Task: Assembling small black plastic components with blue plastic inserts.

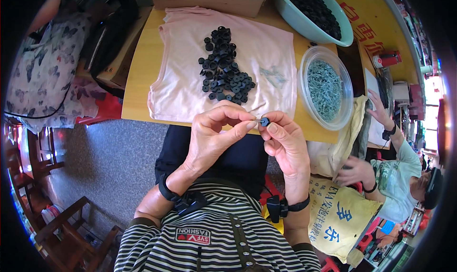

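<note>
My left hand [216, 136] pinches a thin metal screw [257, 120] between thumb and forefinger. Opposite it, the fingertips of my right hand [288, 143] are closed on a small black plastic knob [264, 122]. Screw and knob meet in front of my chest, at the table's near edge; how deep the screw sits is too small to tell. Just beyond my hands, a pile of black knobs [223, 65] covers the middle of a pale pink cloth [181, 76]. Several loose screws [273, 75] lie on the cloth, right of the pile.
At the right table edge stands a clear round tub [303, 98] full of screws. Behind it, a pale green basin [291, 15] holds many black pieces. A cardboard box [204, 4] borders the far side. Another person [397, 176] works at the right, beside a yellow sack [328, 224].
</note>
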`<state>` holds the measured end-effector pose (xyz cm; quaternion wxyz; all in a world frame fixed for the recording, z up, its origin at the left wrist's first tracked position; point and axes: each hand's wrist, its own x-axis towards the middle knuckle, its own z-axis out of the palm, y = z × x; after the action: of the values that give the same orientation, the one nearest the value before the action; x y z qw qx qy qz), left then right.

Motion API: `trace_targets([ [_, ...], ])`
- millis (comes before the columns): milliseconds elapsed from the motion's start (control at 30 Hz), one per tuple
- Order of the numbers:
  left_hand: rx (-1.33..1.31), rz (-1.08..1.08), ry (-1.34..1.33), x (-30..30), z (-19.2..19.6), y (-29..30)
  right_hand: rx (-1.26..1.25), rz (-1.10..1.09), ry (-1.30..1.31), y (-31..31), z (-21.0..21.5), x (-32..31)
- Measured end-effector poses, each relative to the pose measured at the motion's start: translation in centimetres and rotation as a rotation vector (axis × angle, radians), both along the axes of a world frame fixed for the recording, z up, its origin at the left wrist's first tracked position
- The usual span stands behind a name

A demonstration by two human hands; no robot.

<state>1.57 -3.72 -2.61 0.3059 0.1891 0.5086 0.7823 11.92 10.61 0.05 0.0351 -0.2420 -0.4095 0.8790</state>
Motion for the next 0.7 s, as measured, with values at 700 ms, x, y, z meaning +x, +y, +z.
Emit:
trace_targets([
  [700, -0.189, 0.018, 0.578, -0.1, 0.3, -0.2, -0.089, -0.023, -0.006, -0.6, -2.1, 1.1],
])
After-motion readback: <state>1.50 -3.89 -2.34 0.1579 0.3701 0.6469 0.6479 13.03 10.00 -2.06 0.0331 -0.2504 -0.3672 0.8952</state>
